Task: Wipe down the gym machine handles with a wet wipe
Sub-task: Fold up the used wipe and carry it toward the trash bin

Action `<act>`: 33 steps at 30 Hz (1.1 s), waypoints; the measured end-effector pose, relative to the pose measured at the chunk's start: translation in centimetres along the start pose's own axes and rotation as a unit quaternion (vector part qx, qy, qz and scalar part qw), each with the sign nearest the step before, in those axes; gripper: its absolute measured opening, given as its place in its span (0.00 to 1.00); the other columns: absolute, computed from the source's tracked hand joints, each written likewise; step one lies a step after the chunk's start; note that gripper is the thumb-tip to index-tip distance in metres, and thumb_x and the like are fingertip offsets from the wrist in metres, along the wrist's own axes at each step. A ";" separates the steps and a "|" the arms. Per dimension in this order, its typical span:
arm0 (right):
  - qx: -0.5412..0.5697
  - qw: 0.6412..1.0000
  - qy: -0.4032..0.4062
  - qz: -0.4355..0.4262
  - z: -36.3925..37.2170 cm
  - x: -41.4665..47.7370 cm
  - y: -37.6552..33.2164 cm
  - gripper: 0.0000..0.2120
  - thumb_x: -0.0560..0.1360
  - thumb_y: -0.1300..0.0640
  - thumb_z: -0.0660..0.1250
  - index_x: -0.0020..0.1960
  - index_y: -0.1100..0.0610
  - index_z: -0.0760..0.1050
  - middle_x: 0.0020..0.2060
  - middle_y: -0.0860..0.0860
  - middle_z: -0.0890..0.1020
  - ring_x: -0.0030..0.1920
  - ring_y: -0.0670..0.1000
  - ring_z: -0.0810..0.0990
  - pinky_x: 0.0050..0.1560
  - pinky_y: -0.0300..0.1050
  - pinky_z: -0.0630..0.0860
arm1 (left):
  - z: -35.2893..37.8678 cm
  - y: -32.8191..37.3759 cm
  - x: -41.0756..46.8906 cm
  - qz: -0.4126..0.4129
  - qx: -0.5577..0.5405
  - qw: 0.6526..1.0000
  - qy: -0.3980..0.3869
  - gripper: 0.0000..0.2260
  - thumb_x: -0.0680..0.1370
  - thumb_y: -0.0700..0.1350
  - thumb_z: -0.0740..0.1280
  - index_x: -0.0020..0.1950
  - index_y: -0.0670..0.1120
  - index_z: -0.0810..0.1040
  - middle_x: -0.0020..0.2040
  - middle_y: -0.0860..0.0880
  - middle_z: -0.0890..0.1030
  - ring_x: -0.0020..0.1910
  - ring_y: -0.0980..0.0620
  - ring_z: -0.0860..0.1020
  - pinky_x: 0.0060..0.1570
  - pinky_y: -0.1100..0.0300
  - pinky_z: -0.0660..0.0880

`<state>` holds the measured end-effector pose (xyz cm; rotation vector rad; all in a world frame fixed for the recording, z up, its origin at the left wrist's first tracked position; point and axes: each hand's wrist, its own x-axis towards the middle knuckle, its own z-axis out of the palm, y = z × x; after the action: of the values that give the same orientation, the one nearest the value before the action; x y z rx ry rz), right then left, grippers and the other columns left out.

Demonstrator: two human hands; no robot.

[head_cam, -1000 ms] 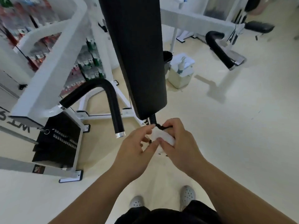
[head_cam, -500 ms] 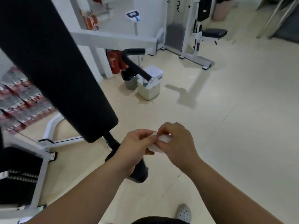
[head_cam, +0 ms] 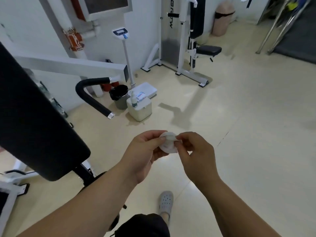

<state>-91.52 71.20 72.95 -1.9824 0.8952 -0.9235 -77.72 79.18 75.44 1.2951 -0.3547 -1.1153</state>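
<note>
Hands met at the middle of the view: the left hand [head_cam: 145, 151] and the right hand [head_cam: 195, 151] both pinched a small white wet wipe [head_cam: 168, 142] between thumb and fingertips, each closed on an opposite edge, holding it in the air above the pale floor [head_cam: 248, 117]. A large black padded roller [head_cam: 34, 117] on the near machine filled the left side and blocked much of what lay behind it. Past its upper edge, a curved black foam handle [head_cam: 90, 96] hung from a white frame beam [head_cam: 68, 66], its metal end cap pointing toward the floor, well apart from the wipe. Just beyond the handle stood a grey waste bin [head_cam: 119, 98] lined with a black bag; its contents could not be made out. Beside the bin sat a cream box [head_cam: 141, 109] with a pump bottle [head_cam: 133, 100] and a pack of wipes [head_cam: 141, 96] on top. A standing scale [head_cam: 127, 48] rose behind them against the wall. Farther back stood a second weight machine [head_cam: 179, 40] with a black seat, and a pink bin [head_cam: 221, 19] near the far wall. One grey clog [head_cam: 165, 201] showed below the forearms.
</note>
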 end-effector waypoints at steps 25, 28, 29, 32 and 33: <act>0.007 0.989 -0.149 -0.008 2.9 47.6 14.9 0.07 0.75 0.56 0.71 0.48 0.44 0.79 0.44 0.42 0.79 0.42 0.48 0.78 0.41 0.34 0.73 | 8.3 13.2 43.4 -0.011 0.001 1.000 0.029 0.11 0.78 0.34 0.67 0.57 0.46 0.83 0.47 0.40 0.86 0.41 0.45 0.83 0.48 0.50 0.79; 0.001 0.978 -0.198 -0.064 5.5 52.7 17.3 0.10 0.76 0.57 0.71 0.52 0.43 0.77 0.48 0.41 0.78 0.45 0.47 0.78 0.42 0.37 0.75 | 7.6 13.9 48.3 -0.015 0.003 0.995 0.094 0.11 0.76 0.33 0.68 0.55 0.43 0.83 0.45 0.38 0.85 0.40 0.43 0.81 0.46 0.51 0.79; 0.011 0.972 -0.217 -0.085 6.3 54.6 18.1 0.10 0.76 0.57 0.71 0.52 0.44 0.77 0.49 0.41 0.78 0.46 0.47 0.79 0.43 0.36 0.75 | 7.4 14.3 50.0 -0.015 -0.001 0.993 0.114 0.11 0.76 0.32 0.68 0.55 0.43 0.83 0.45 0.37 0.85 0.40 0.43 0.80 0.44 0.52 0.79; 0.048 0.947 -0.277 -0.155 8.4 60.8 20.1 0.12 0.74 0.58 0.73 0.57 0.49 0.78 0.51 0.42 0.78 0.50 0.46 0.79 0.46 0.33 0.73 | 7.0 16.1 55.2 -0.013 -0.030 0.983 0.180 0.11 0.76 0.31 0.67 0.56 0.41 0.82 0.47 0.35 0.85 0.38 0.44 0.82 0.38 0.57 0.79; 0.058 0.938 -0.298 -0.168 9.0 62.9 20.7 0.14 0.73 0.57 0.75 0.58 0.49 0.78 0.52 0.43 0.79 0.51 0.46 0.79 0.47 0.32 0.73 | 7.0 16.7 56.8 -0.016 -0.052 0.978 0.200 0.11 0.77 0.30 0.66 0.56 0.40 0.81 0.45 0.37 0.85 0.38 0.45 0.82 0.38 0.57 0.79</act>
<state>-58.64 13.12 70.00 -2.1624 0.1591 -0.4756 -48.61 27.24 72.09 1.3976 0.0232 -0.8609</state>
